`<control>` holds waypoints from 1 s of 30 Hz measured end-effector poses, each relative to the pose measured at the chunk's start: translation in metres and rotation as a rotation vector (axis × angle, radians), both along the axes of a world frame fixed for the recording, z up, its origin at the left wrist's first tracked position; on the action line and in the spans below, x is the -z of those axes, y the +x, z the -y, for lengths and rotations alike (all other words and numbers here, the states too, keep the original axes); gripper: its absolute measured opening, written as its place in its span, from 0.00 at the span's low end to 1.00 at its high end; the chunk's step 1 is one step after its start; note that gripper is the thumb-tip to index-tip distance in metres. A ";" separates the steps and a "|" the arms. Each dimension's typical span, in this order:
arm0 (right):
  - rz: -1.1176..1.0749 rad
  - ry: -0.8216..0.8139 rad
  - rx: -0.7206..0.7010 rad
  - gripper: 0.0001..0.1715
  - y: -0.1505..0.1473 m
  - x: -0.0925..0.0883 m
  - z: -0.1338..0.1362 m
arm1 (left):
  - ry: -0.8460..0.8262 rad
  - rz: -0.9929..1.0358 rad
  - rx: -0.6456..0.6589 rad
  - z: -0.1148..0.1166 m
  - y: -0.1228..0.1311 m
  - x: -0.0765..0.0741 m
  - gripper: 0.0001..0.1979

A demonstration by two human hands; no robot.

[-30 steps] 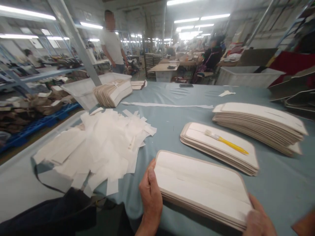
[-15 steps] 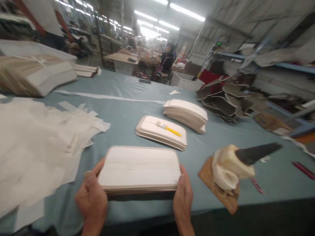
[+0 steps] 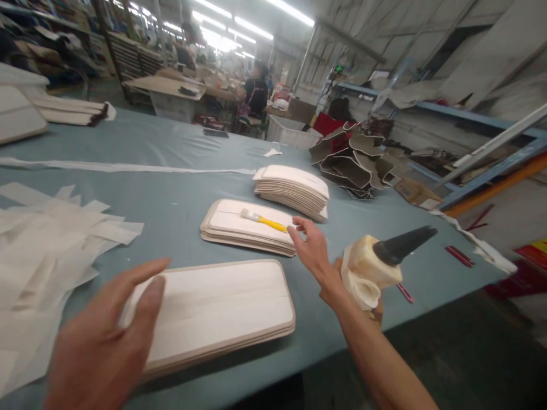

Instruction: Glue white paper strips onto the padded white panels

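A stack of white panels with beige borders [image 3: 222, 302] lies on the table close to me. Over its left end hovers my left hand [image 3: 106, 330], blurred, with thumb and fingers apart. My right hand [image 3: 311, 244] reaches to the handle end of a yellow-handled paintbrush [image 3: 269, 223]; its fingers are spread and not closed around the handle. That brush rests on a second panel stack [image 3: 226, 228], bristles pointing left. Behind it stands a taller stack of curved panels [image 3: 293, 191]. A cream glue container with a black cone-shaped part [image 3: 367, 265] is partly behind my right forearm.
Loose white strips [image 3: 38, 273] are heaped at the left. Dark curved pieces [image 3: 359, 162] lie piled at the back right, near a blue shelf rack [image 3: 478, 117]. A red tool [image 3: 460, 256] lies at the right. A person [image 3: 256, 94] sits in the background.
My hands have come off the near panel stack, which now lies on the table. My right hand has moved forward to the brush handle. The view has swung right.
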State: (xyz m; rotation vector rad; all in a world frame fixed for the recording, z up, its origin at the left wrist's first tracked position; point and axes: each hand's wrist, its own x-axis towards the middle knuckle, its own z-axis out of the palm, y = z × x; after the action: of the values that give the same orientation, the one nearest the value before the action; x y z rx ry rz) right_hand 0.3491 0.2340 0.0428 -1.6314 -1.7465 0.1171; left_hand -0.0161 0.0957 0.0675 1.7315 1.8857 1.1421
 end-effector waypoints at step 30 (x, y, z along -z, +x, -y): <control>-0.502 -0.254 -0.249 0.35 -0.038 -0.011 -0.087 | -0.230 -0.730 0.668 -0.162 0.118 0.004 0.23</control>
State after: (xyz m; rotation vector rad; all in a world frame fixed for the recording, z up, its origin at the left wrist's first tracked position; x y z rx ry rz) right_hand 0.3114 0.3210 0.0536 -1.3867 -1.5685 0.8226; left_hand 0.1020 0.2576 0.0636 2.5434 1.4324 0.0325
